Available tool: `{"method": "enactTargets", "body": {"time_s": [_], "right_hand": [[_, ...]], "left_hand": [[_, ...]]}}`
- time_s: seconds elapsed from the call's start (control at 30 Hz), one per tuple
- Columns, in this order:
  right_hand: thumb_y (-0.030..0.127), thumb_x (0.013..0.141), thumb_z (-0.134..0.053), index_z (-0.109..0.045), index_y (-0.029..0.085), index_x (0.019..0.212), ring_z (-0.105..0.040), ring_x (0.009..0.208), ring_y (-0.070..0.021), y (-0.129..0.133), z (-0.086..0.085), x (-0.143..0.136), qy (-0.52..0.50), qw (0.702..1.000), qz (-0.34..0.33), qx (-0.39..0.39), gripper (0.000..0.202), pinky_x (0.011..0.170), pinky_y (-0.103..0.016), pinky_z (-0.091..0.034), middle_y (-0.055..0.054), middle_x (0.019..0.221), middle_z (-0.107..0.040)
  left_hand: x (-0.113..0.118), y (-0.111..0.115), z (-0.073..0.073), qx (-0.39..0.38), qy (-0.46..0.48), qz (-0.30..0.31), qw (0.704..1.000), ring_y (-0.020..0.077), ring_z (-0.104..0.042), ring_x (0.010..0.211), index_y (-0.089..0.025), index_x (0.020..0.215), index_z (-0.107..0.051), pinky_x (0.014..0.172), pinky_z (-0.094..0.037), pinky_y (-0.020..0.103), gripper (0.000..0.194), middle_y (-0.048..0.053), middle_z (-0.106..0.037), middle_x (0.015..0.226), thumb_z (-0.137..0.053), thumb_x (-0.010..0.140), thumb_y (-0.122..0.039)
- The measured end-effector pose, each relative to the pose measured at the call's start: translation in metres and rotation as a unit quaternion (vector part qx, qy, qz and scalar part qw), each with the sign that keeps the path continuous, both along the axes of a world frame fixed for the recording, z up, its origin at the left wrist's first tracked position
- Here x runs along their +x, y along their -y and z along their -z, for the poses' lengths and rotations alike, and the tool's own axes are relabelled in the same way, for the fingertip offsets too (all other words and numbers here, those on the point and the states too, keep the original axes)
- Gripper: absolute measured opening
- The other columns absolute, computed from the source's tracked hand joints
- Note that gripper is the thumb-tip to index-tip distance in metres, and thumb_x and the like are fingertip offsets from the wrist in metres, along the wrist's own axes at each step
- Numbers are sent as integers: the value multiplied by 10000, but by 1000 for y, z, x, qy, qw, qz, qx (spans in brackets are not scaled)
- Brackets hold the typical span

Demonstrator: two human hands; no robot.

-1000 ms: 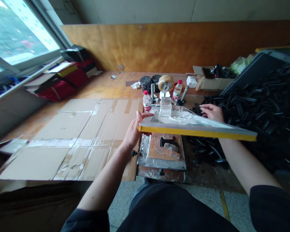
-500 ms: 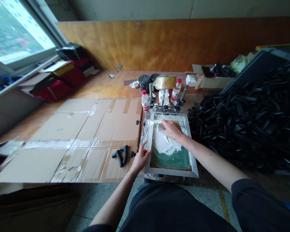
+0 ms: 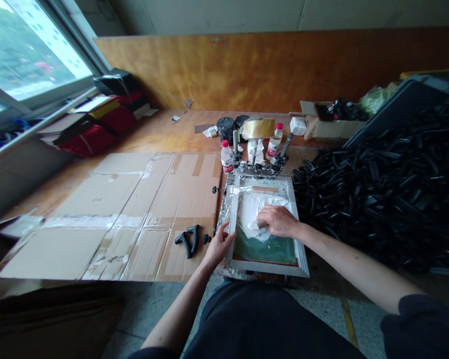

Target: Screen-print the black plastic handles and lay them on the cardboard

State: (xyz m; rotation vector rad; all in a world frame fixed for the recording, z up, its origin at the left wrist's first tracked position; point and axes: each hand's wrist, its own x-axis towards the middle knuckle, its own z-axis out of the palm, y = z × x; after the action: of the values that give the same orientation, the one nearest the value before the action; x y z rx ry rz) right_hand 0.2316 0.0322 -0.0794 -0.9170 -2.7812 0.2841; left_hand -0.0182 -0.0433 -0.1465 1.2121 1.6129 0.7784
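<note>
head view: left hand (image 3: 220,243) loosely spread at left edge of aluminum screen frame (image 3: 265,268), probably steadying it. right hand (image 3: 280,221) fingers (image 3: 268,212) curled gripping small scraper (image 3: 262,224), just beneath them, at white paste (image 3: 249,209) inside frame. beyond, clamps (image 3: 279,158) seemingly secure frame's far end.

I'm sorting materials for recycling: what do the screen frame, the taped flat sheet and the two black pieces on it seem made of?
Screen frame: probably aluminium, dull silver with grooved rails. Flat sheet: cardboard, matt brown with fold lines. Black pieces: likely moulded plastic, smooth with sheen, though coated metal is possible.
</note>
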Motion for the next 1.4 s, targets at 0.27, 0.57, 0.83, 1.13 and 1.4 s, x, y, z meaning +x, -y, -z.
{"method": "enactTargets", "body": {"time_s": [0.27,0.57,0.83,1.13,1.4], "right_hand": [[67,819,-545,-669,198,912,-565,860,-194,22,12,3,-41,999,-11,25,203,702,-276,-439,-40,848,-662],[353,856,-641,-619,285,1240,-614,700,-154,-84,-51,21,-203,948,244,4,391,683,-305,-511,-25,912,-694],[339,914,-464,-668,119,849,-575,596,-118,-54,17,87,-200,894,400,-34,307,512,-212,-500,-3,682,-645],[253,942,-499,-571,136,950,-593,897,-223,36,44,-33,2,938,336,-87,138,787,-307,-452,-118,895,-656],[229,970,-419,-590,172,1018,-583,1024,-228,28,27,20,45,948,310,-61,187,861,-336,-425,-127,1050,-654]], "left_hand": [[1,1,-7,-14,17,-5,1000,112,-502,565,-202,1332,-498,523,-381,213,641,-39,-542,664,-584,787,-527],[-2,-4,-89,1,132,14,991,98,-473,527,-223,1369,-464,475,-350,204,662,-11,-586,713,-511,835,-612],[27,-63,-165,213,254,-10,943,180,-620,960,-232,1217,-544,770,-523,293,477,67,-639,1096,-414,910,-574],[69,-5,-81,-160,353,-43,921,204,-685,756,-155,1130,-557,562,-534,279,557,146,-699,1010,-540,824,-620],[-27,25,-19,-112,208,-223,946,155,-665,577,-151,934,-564,495,-511,244,357,79,-708,833,-481,872,-493]]}}
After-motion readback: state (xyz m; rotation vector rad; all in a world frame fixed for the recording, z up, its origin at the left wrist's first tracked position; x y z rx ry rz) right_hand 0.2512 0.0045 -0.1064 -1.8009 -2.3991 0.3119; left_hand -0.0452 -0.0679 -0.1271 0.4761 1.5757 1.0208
